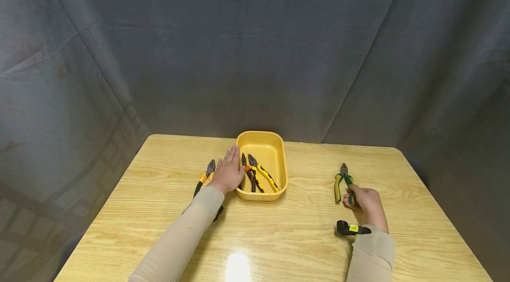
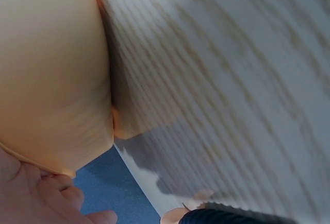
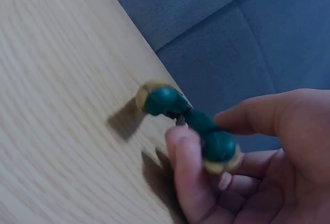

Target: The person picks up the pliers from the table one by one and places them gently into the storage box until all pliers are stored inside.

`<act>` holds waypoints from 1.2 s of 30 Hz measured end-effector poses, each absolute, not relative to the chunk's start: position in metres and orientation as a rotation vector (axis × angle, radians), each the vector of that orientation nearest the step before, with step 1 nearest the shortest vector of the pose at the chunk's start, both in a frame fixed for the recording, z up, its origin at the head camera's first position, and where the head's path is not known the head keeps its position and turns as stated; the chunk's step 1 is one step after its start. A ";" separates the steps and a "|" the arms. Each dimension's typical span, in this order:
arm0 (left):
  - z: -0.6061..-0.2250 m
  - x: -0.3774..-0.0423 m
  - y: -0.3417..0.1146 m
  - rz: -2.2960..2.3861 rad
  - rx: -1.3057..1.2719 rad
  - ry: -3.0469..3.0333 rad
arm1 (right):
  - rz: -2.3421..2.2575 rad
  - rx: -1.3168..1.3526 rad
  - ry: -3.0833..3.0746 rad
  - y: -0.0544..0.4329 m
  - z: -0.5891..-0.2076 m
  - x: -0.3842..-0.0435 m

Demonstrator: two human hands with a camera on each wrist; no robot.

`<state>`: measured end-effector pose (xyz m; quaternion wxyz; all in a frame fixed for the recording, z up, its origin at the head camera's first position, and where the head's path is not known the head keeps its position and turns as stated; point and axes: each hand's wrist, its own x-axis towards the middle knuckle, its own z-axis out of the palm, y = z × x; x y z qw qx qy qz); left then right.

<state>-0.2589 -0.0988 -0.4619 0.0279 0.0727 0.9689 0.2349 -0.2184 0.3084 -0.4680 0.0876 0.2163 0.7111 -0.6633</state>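
My left hand [image 1: 228, 175] lies with straight fingers along the left wall of a yellow plastic tray [image 1: 283, 171]; the left wrist view shows that hand [image 2: 38, 198] against the tray's wall [image 2: 51, 74]. Inside the tray are yellow-and-black pliers [image 1: 268, 179] and dark-jawed pliers with orange-and-black handles [image 1: 251, 175]. At the right, my right hand [image 1: 368, 204] grips one handle of green-and-yellow pliers [image 1: 338, 184]. In the right wrist view, thumb and fingers of the right hand [image 3: 258, 177] hold that green handle [image 3: 216, 141], and the pliers are raised off the table.
Another pair of pliers [image 1: 204, 180], orange and black, lies left of the tray, partly hidden by my left arm. A black device with a yellow label [image 1: 352, 228] sits at my right cuff. Grey cloth [image 1: 255, 52] hangs behind the wooden table [image 1: 303, 237].
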 end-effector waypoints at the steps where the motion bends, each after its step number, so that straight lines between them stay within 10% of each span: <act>1: -0.462 -0.259 -0.099 0.722 0.224 2.991 | -2.009 0.648 2.077 0.308 -0.468 -0.219; 36: -0.465 -0.259 -0.101 0.730 0.227 2.982 | -2.096 0.621 2.001 0.303 -0.470 -0.223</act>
